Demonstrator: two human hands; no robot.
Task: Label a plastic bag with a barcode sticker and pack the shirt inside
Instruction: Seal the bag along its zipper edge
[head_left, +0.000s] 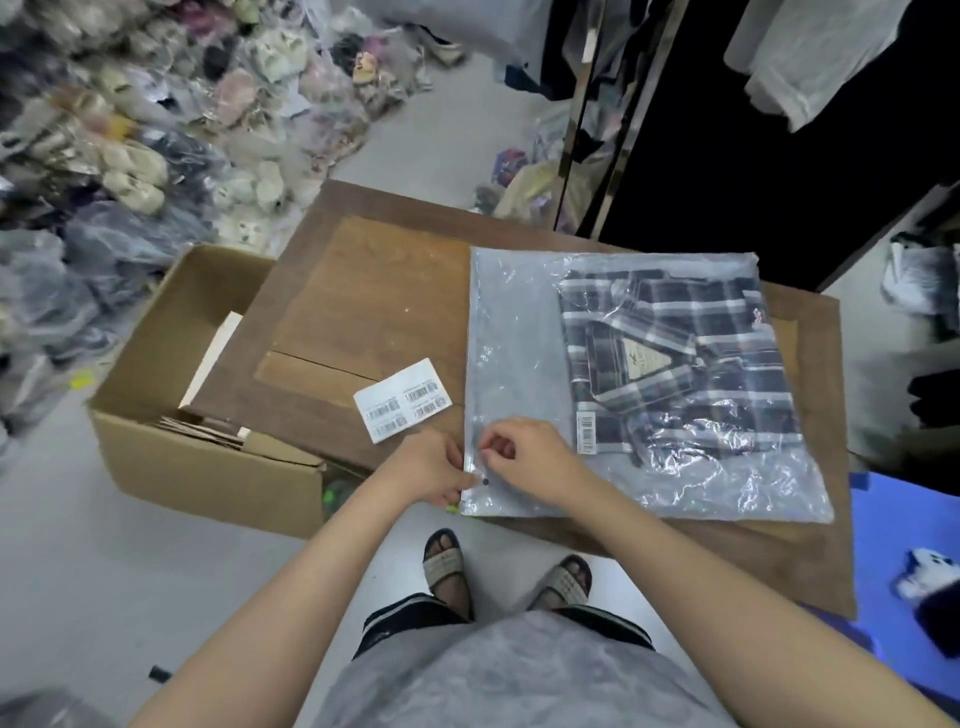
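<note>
A clear plastic bag (514, 332) lies flat on the wooden table (363, 291). Inside its right half sits a folded dark plaid shirt (675, 364). A barcode sticker (588, 434) is stuck on the bag over the shirt's lower left corner. My left hand (431, 467) pinches the bag's left edge near the front corner. My right hand (524, 457) pinches the same edge strip from the other side, fingertips touching the seal. A white sheet of barcode stickers (401, 399) lies on the table just left of the bag.
An open cardboard box (171, 395) stands on the floor at the table's left. Heaps of bagged goods (156, 130) fill the far left. Dark garments (727, 130) hang at the back right. A blue stool (904, 530) is at the right.
</note>
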